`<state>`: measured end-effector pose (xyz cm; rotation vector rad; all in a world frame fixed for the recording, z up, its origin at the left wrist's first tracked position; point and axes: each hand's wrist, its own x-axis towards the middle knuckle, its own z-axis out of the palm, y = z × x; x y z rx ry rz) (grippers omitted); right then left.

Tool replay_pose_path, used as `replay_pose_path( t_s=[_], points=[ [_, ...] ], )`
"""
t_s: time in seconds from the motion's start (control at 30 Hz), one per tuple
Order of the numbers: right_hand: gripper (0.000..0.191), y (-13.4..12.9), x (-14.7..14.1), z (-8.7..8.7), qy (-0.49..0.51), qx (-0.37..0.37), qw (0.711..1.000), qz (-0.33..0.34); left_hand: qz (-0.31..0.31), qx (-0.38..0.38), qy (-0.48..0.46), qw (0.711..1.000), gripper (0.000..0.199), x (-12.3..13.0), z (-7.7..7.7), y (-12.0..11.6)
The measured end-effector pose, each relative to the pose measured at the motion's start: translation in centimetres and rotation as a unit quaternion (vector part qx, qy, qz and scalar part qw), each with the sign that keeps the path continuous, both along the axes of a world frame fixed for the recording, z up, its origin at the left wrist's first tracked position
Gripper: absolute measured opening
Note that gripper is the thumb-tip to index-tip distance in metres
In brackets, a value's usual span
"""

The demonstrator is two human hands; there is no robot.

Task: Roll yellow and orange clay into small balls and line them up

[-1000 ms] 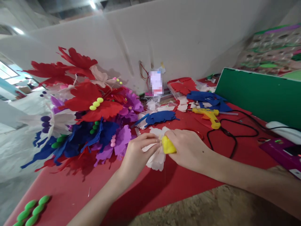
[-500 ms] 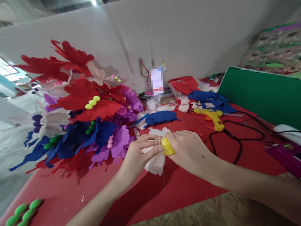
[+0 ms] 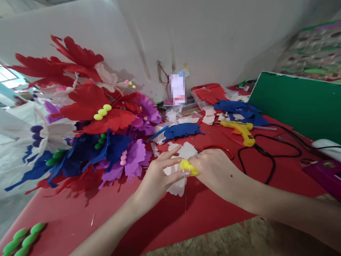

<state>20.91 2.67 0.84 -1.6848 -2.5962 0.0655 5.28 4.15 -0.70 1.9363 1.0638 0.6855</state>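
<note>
Head view: both hands at the small yellow piece [image 3: 188, 167], right over the white cut-outs [image 3: 178, 187] on the red surface [image 3: 149, 222]!
Left hand [image 3: 159, 171]: thumb and finger pinching the yellow's left end, narrow.
Right hand [image 3: 213, 166]: curled on its right end, fingertips hidden.
Best touch: light left pinch, firm right, I'd say; avoid crushing.
Thin strand [image 3: 185, 201]: below, best kept clear.

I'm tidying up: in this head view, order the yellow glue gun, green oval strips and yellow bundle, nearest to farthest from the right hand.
1. Yellow bundle: at the right hand.
2. Yellow glue gun: beyond, rightward.
3. Green oval strips: near left corner.
</note>
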Motion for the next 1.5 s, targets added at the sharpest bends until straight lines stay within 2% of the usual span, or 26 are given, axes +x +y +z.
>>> replay_pose_path(
  t_s=[0.13, 0.3, 0.47, 0.73, 0.87, 1.03, 1.13, 1.23, 1.37, 1.5],
  points=[
    [0.017, -0.4, -0.1, 0.3, -0.008, -0.022, 1.000, 0.010, -0.031, 0.014, 0.021, 0.999, 0.019, -0.1, 0.4, -0.1],
    [0.015, -0.9, -0.2, 0.1, -0.024, -0.037, 0.999, -0.009, -0.071, 0.044, 0.041, 0.996, 0.018, 0.0, 0.3, -0.4],
    [0.014, -0.4, -0.4, 0.0, -0.030, -0.054, 0.998, -0.028, -0.043, 0.065, 0.027, 0.997, 0.014, 0.4, -0.1, -0.6],
    [0.025, 0.4, 0.5, 0.7, -0.022, -0.069, 0.997, -0.033, -0.018, 0.010, -0.004, 1.000, 0.013, -0.1, 0.1, 0.1],
    [0.030, 0.5, 1.2, 0.4, -0.025, -0.081, 0.996, -0.021, -0.043, 0.006, 0.004, 0.999, 0.010, -0.1, 0.1, 0.3],
    [0.028, 0.1, 1.5, -0.3, -0.013, -0.029, 0.999, 0.018, -0.106, 0.032, 0.001, 0.994, 0.029, -0.1, -0.1, 0.1],
    [0.027, -0.2, 1.4, -0.2, -0.019, -0.009, 1.000, 0.021, -0.138, 0.055, 0.003, 0.989, 0.033, -0.2, -0.2, 0.2],
    [0.023, -0.3, 1.1, -0.2, -0.048, -0.026, 0.998, 0.031, -0.147, 0.077, -0.001, 0.986, 0.027, -0.2, -0.5, 0.2],
    [0.019, -0.1, 0.5, -0.7, -0.059, -0.042, 0.996, 0.047, -0.146, 0.069, 0.017, 0.987, 0.014, 0.2, -0.8, 0.2],
    [0.014, -0.3, 0.2, -1.2, -0.054, -0.044, 0.996, 0.053, -0.183, 0.094, 0.044, 0.978, 0.011, 1.0, -0.8, 0.0]
  ],
)
